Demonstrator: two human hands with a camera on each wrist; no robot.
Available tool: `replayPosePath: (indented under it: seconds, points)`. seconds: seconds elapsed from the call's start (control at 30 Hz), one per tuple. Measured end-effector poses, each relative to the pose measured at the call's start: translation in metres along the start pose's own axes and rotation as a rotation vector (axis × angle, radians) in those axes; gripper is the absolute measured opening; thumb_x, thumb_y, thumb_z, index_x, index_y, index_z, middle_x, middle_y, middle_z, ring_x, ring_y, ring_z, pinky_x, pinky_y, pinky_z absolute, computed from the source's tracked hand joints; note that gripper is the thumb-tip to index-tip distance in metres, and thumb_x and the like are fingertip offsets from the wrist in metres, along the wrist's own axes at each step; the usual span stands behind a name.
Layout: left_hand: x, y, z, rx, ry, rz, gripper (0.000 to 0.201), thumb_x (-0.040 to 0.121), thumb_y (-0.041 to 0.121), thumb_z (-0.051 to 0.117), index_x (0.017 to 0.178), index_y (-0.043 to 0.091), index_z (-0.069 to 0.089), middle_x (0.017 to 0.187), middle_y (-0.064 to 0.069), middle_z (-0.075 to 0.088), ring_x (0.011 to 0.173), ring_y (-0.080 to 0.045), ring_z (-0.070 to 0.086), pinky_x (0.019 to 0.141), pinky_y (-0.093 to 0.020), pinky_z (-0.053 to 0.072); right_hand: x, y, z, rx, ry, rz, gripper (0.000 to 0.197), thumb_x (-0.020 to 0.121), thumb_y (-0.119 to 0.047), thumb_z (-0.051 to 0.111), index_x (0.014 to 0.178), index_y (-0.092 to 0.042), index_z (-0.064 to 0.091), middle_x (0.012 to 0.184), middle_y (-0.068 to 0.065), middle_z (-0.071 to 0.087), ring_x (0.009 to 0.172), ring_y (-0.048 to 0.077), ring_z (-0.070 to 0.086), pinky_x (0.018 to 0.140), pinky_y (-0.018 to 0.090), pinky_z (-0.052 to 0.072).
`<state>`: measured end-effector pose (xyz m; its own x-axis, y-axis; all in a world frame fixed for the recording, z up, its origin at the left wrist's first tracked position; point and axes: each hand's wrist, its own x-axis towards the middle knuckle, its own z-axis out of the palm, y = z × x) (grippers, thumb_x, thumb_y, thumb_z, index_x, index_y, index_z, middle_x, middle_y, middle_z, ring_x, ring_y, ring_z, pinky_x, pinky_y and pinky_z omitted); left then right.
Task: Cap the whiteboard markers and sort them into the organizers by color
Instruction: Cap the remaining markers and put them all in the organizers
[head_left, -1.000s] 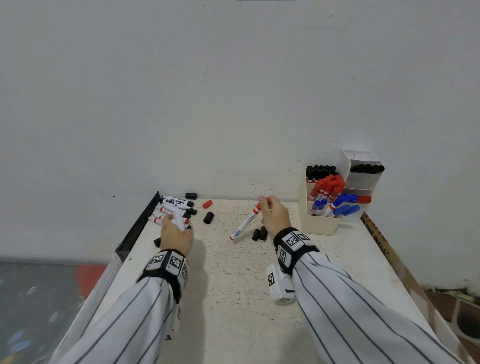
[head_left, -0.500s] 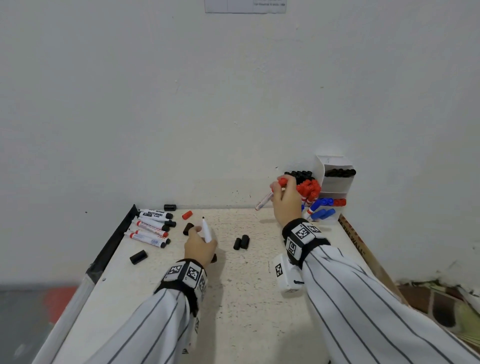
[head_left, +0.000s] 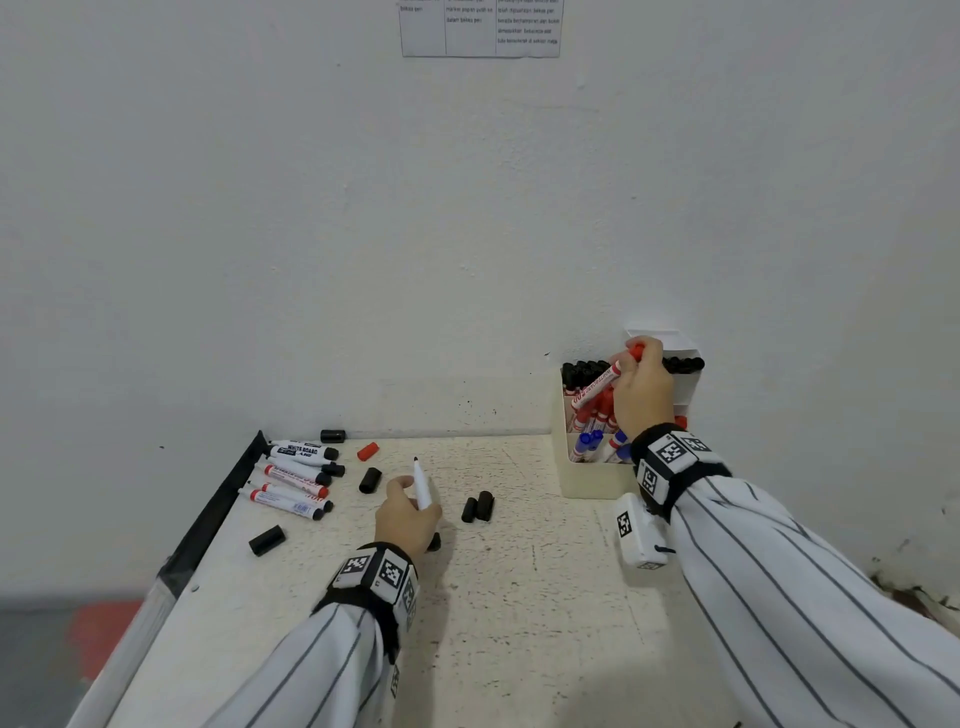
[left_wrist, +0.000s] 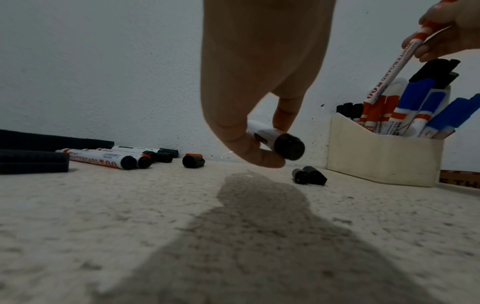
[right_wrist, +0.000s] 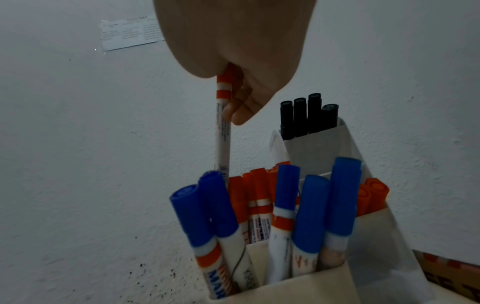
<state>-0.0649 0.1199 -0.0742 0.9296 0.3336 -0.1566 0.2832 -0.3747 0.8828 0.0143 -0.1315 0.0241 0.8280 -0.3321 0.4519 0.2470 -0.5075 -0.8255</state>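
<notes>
A capped red marker (head_left: 597, 383) is pinched near its cap by the right hand (head_left: 641, 387) above the organizer (head_left: 587, 475), tail down. An uncapped black marker (head_left: 422, 486) is gripped mid-barrel by the left hand (head_left: 408, 517). Both are judged light, stiff and smooth, best held by the barrel.

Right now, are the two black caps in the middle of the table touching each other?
Touching. The head view shows the two black caps lying side by side with no gap; the left wrist view agrees.
</notes>
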Motion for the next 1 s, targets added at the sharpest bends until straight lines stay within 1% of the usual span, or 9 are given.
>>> replayPosePath:
  seconds: [0.27,0.3,0.37,0.43,0.6,0.7,0.83,0.93,1.0]
  points:
    - [0.005,0.001,-0.008,0.011,-0.029,0.003,0.049,0.090,0.011,0.053,0.136,0.011,0.037,0.107,-0.012,0.057,0.075,-0.017,0.056,0.053,-0.022,0.050,0.011,0.008,0.018,-0.166,-0.212,-0.020,0.024,0.099,-0.006,0.033,0.117,-0.003,0.047,0.103,0.013,0.053,0.065,0.010,0.049,0.048,0.007,0.039]
    - [0.006,0.001,-0.010,0.015,-0.031,0.004,0.048,0.091,0.013,0.053,0.136,0.011,0.038,0.106,-0.011,0.057,0.074,-0.017,0.056,0.052,-0.021,0.049,0.013,0.010,0.021,-0.201,-0.244,-0.002,0.025,0.098,-0.005,0.033,0.119,-0.004,0.048,0.107,0.013,0.053,0.074,0.015,0.052,0.058,0.010,0.043]
    - [0.008,0.000,-0.015,0.017,-0.031,0.005,0.046,0.090,0.013,0.053,0.135,0.010,0.040,0.102,-0.009,0.057,0.078,-0.019,0.057,0.054,-0.022,0.049,0.016,0.015,0.030,-0.311,-0.311,-0.004,0.028,0.095,-0.003,0.039,0.121,-0.004,0.051,0.117,0.017,0.052,0.102,0.026,0.053,0.087,0.032,0.047]
    - [0.009,-0.002,-0.019,0.025,-0.029,-0.003,0.046,0.090,0.012,0.053,0.134,0.010,0.041,0.100,-0.008,0.056,0.083,-0.021,0.056,0.061,-0.026,0.051,0.018,0.017,0.036,-0.365,-0.319,0.020,0.029,0.092,-0.003,0.045,0.120,-0.005,0.052,0.119,0.017,0.051,0.112,0.031,0.050,0.099,0.044,0.042]
    - [0.014,-0.008,-0.027,0.035,-0.018,-0.024,0.047,0.089,0.010,0.052,0.135,0.012,0.041,0.102,-0.007,0.056,0.083,-0.021,0.057,0.063,-0.027,0.053,0.014,0.017,0.038,-0.329,-0.244,-0.003,0.007,0.089,-0.007,0.055,0.095,-0.011,0.056,0.090,0.009,0.061,0.089,0.027,0.060,0.086,0.040,0.050]
    - [0.016,-0.011,-0.029,0.024,-0.007,-0.033,0.048,0.089,0.011,0.053,0.135,0.012,0.041,0.110,-0.012,0.060,0.086,-0.022,0.058,0.073,-0.032,0.054,0.013,0.017,0.040,-0.476,-0.269,-0.038,0.018,0.090,-0.007,0.049,0.095,-0.008,0.066,0.096,0.011,0.068,0.090,0.027,0.061,0.088,0.037,0.049]
    - [0.016,-0.015,-0.030,0.030,0.000,-0.019,0.046,0.089,0.012,0.054,0.134,0.012,0.042,0.103,-0.008,0.059,0.082,-0.019,0.056,0.053,-0.018,0.043,0.014,0.015,0.044,-0.621,-0.329,-0.070,0.025,0.086,-0.010,0.048,0.099,-0.010,0.069,0.103,0.012,0.068,0.098,0.028,0.058,0.091,0.036,0.046]
    - [0.015,-0.017,-0.031,0.040,0.002,-0.011,0.046,0.090,0.011,0.054,0.134,0.011,0.042,0.112,-0.012,0.061,0.082,-0.017,0.055,0.051,-0.015,0.040,0.016,0.009,0.046,-0.669,-0.386,-0.028,0.025,0.084,-0.015,0.052,0.104,-0.011,0.066,0.119,0.010,0.058,0.108,0.028,0.052,0.094,0.036,0.044]
    - [0.015,-0.019,-0.032,0.042,0.002,-0.004,0.046,0.090,0.012,0.053,0.134,0.011,0.042,0.113,-0.013,0.061,0.082,-0.017,0.055,0.053,-0.016,0.041,0.011,0.001,0.050,-0.593,-0.319,-0.059,0.029,0.085,-0.012,0.053,0.113,-0.009,0.062,0.126,0.011,0.049,0.116,0.029,0.045,0.097,0.036,0.040]
